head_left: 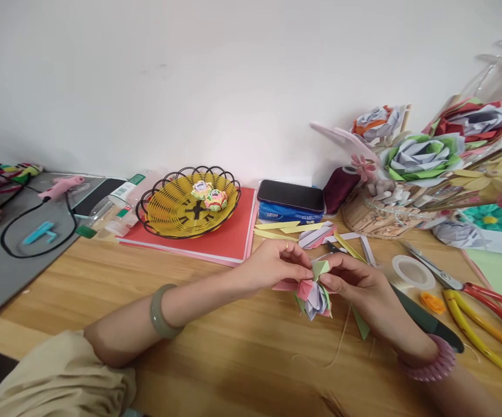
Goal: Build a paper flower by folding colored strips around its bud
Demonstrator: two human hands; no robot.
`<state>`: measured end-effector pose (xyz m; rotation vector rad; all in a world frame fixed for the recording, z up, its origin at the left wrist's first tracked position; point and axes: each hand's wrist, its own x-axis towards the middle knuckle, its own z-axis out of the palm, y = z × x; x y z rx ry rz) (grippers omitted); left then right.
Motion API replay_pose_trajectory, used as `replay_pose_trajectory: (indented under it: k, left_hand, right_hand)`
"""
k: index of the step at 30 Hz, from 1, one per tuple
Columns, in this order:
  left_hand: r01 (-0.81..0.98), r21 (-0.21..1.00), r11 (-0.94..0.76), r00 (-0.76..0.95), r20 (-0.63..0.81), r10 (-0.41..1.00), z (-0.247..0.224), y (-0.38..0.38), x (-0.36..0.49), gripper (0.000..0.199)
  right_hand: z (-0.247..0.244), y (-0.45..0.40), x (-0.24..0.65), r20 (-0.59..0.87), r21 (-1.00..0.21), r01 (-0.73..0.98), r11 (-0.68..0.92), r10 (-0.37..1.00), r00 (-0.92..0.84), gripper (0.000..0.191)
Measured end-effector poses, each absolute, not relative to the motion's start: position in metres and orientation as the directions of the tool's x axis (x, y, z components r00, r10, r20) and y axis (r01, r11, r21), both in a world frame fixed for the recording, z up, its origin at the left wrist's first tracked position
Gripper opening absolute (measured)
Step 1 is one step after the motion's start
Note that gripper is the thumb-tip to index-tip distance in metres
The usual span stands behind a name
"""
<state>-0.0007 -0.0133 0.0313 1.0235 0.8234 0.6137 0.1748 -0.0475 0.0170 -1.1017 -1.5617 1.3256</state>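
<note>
Beige sleeve point(59, 376) nearest, head view, at 8 to 9 o'clock from the paper flower point(315, 302), which is the clock's hub for these notes. Flower has pale lilac petals inside, pink and green outside; held up in front of the person, over the wooden table point(233, 347).

Left hand point(272, 265), from 9 o'clock: thumb and forefinger pressed together on the flower's far edge, by the green flap point(320, 269). Right hand point(361, 284), at 3 o'clock: thumb and fingertips pinching the same edge, across from the left. Exact contact partly hidden by the fingers.

Step in hand, as I judge it: shaping or setting that flap among the petals. Next move seems to call for one hand steadying the flower, the other pressing the flap lightly, so as not to crush the centre.

Around it: yellow paper strips point(277, 226) at 11; phone point(292, 196) nearer 12; tape roll point(410, 272) between 2 and 3; scissors point(448, 279) toward 3. Yellow basket point(168, 211) at 10, two small paper flowers point(216, 200) inside.
</note>
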Motion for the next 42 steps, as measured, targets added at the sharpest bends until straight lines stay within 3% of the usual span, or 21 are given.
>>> replay_pose_trajectory:
  k: [8, 20, 30, 36, 42]
  left_hand:
    - [-0.046, 0.965, 0.259, 0.573, -0.187, 0.798, 0.029, -0.013, -0.003, 0.015]
    - [0.005, 0.984, 0.180, 0.567, -0.151, 0.810, 0.029, -0.013, -0.004, 0.017]
    - [0.015, 0.945, 0.328, 0.614, -0.267, 0.742, 0.027, -0.008, -0.005, 0.015]
    - [0.034, 0.880, 0.474, 0.696, -0.361, 0.620, 0.027, -0.004, -0.009, 0.016]
    - [0.078, 0.925, 0.372, 0.693, -0.319, 0.647, 0.029, -0.004, -0.008, 0.012]
  right_hand:
    - [0.021, -0.049, 0.175, -0.006, -0.983, 0.176, 0.056, 0.943, -0.334, 0.012]
    - [0.014, -0.048, 0.176, -0.037, -0.984, 0.178, 0.024, 0.942, -0.334, 0.014]
    - [0.023, -0.048, 0.172, -0.188, -0.982, 0.105, -0.158, 0.893, -0.409, 0.018]
    - [0.024, -0.048, 0.171, -0.224, -0.974, 0.062, -0.219, 0.882, -0.415, 0.016]
    - [0.024, -0.048, 0.173, -0.220, -0.975, 0.119, -0.187, 0.881, -0.418, 0.017]
